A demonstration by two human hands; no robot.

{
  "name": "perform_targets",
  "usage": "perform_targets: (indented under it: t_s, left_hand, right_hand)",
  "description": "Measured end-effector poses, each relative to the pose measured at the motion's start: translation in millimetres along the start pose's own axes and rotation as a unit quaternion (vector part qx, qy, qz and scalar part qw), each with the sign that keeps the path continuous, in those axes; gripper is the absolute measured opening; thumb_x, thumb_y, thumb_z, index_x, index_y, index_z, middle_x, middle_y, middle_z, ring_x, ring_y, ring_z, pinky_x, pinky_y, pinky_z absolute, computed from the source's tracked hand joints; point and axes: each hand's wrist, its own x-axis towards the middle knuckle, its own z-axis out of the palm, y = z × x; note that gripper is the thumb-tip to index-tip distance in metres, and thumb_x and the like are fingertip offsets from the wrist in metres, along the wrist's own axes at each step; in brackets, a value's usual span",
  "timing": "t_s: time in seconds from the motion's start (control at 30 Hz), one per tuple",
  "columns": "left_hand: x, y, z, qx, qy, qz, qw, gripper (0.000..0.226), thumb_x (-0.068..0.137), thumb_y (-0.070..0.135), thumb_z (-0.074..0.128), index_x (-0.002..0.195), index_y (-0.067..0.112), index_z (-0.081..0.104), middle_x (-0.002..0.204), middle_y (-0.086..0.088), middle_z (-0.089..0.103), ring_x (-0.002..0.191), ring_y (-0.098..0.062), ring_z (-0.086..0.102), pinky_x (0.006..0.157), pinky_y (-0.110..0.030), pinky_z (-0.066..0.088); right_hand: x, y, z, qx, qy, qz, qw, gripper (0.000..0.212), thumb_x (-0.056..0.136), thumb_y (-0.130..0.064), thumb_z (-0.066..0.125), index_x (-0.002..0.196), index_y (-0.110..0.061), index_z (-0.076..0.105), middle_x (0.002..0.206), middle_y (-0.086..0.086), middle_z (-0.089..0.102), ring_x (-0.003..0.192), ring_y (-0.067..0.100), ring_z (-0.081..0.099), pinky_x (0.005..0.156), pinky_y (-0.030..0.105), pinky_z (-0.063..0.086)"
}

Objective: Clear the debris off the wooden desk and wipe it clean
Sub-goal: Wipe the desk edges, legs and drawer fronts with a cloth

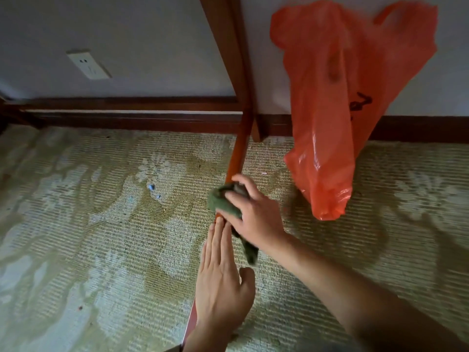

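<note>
Green cloth (223,201) is bunched under my right hand (256,219), just below the middle of the frame, and I am pressing it onto a narrow wooden edge (237,161) that runs from the upper middle down toward the bottom centre. My fingers are curling over the wad and gripping it, with a tail of it trailing down toward my wrist. My left hand (220,280) is lying flat along the same edge just below the cloth, fingers straight and together, holding nothing. I am taking this edge to be the rim of the desk, seen from above and nearly edge-on, though I cannot tell that for sure; the broad desk top itself is not showing. An orange bag (337,102) is hanging at the upper right, blurred, with the wall behind it, and I cannot see what is holding it up. Carpet (88,224) is filling the lower frame, with a few blue scraps (152,189) lying left of centre. I am judging the wiping step to be in hand, along the rim. The next move is calling for steady pressure as the cloth slides along the wood, with the flat hand bracing or moving clear of its path. The scraps on the carpet are probably wanting pickup for the bag afterwards.
</note>
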Motion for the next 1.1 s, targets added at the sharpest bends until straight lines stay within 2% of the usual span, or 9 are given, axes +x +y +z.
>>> perform_targets:
  t_s: [0.1, 0.2, 0.3, 0.4, 0.57, 0.73, 0.87, 0.97, 1.1]
  left_hand:
    - [-1, -1, 3, 0.035, -0.001, 0.013, 0.999, 0.094, 0.086, 0.041, 0.037, 0.165, 0.013, -0.006, 0.172, 0.001, -0.019, 0.159, -0.015, -0.017, 0.129, -0.038, -0.002]
    - [-3, 0, 6, 0.06, -0.002, 0.013, 0.998, 0.096, 0.086, 0.043, 0.039, 0.165, 0.01, -0.005, 0.172, -0.004, -0.018, 0.159, -0.018, -0.016, 0.127, -0.04, -0.001]
    - [-3, 1, 6, 0.074, -0.005, 0.005, 0.997, 0.094, 0.089, 0.046, 0.033, 0.164, 0.009, -0.008, 0.171, -0.004, -0.022, 0.158, -0.018, -0.02, 0.127, -0.042, -0.002]
    - [-3, 3, 5, 0.063, -0.004, 0.008, 0.998, 0.092, 0.089, 0.047, 0.03, 0.164, 0.01, -0.01, 0.17, -0.002, -0.025, 0.157, -0.016, -0.023, 0.127, -0.041, -0.004]
    - [-1, 1, 3, 0.051, 0.007, 0.012, 0.999, 0.099, 0.081, 0.039, 0.043, 0.165, 0.004, 0.003, 0.172, -0.008, -0.013, 0.16, -0.019, -0.014, 0.129, -0.04, 0.001]
    - [-3, -3, -1, 0.005, 0.014, 0.02, 1.0, 0.098, 0.082, 0.034, 0.053, 0.165, 0.008, 0.01, 0.174, -0.004, -0.006, 0.159, -0.014, -0.013, 0.131, -0.039, 0.002]
    - [0, -4, -12, -0.187, 0.019, -0.033, 0.982, 0.089, 0.094, 0.073, 0.034, 0.165, 0.021, 0.021, 0.17, 0.013, 0.009, 0.157, 0.001, 0.004, 0.13, -0.028, 0.008]
    - [3, 5, -29, -0.325, -0.013, -0.124, 0.938, 0.071, 0.093, 0.049, 0.041, 0.161, 0.032, 0.032, 0.168, 0.013, 0.024, 0.153, 0.001, 0.021, 0.129, -0.035, 0.02]
    - [-6, 10, -47, -0.356, 0.028, -0.193, 0.914, 0.047, 0.102, 0.042, 0.038, 0.145, 0.033, 0.055, 0.14, 0.009, 0.06, 0.114, 0.009, 0.056, 0.095, -0.01, 0.039]
  right_hand:
    - [56, 27, 11, 0.04, 0.044, 0.098, 0.993, 0.037, 0.103, -0.039, 0.063, 0.132, -0.016, 0.062, 0.137, 0.01, 0.054, 0.08, 0.016, 0.066, 0.055, 0.02, 0.049]
    - [124, 64, 13, 0.128, 0.054, 0.231, 0.963, 0.051, 0.102, -0.032, 0.064, 0.148, -0.016, 0.05, 0.144, 0.011, 0.05, 0.115, 0.027, 0.062, 0.092, 0.034, 0.052]
    - [157, 87, 12, 0.211, 0.069, 0.287, 0.932, 0.048, 0.097, -0.028, 0.072, 0.141, -0.013, 0.06, 0.132, 0.008, 0.063, 0.123, 0.024, 0.06, 0.106, 0.03, 0.046]
    - [122, 68, 15, 0.253, 0.071, 0.303, 0.916, 0.047, 0.094, -0.033, 0.073, 0.137, -0.018, 0.064, 0.124, 0.002, 0.065, 0.113, 0.019, 0.063, 0.101, 0.038, 0.053]
    - [-25, -17, 26, 0.335, 0.062, 0.255, 0.905, 0.026, 0.098, -0.022, 0.072, 0.122, -0.029, 0.065, 0.118, -0.009, 0.063, 0.112, -0.004, 0.06, 0.096, 0.016, 0.045]
    - [-43, -19, 28, 0.357, 0.019, 0.323, 0.876, 0.02, 0.101, -0.03, 0.069, 0.12, -0.033, 0.062, 0.112, -0.009, 0.075, 0.105, 0.002, 0.07, 0.089, 0.018, 0.052]
    - [-9, -9, 27, 0.235, 0.058, 0.296, 0.924, 0.035, 0.102, -0.031, 0.066, 0.134, -0.022, 0.057, 0.118, -0.009, 0.067, 0.103, -0.004, 0.064, 0.088, 0.015, 0.049]
    - [-37, -37, 18, 0.148, 0.054, 0.213, 0.964, 0.023, 0.102, -0.034, 0.065, 0.117, -0.017, 0.06, 0.096, -0.002, 0.066, 0.08, 0.008, 0.064, 0.073, 0.031, 0.052]
    - [-164, -108, 31, 0.247, -0.042, 0.224, 0.942, 0.017, 0.098, -0.036, 0.065, 0.111, -0.029, 0.056, 0.091, 0.004, 0.07, 0.079, 0.015, 0.068, 0.068, 0.044, 0.056]
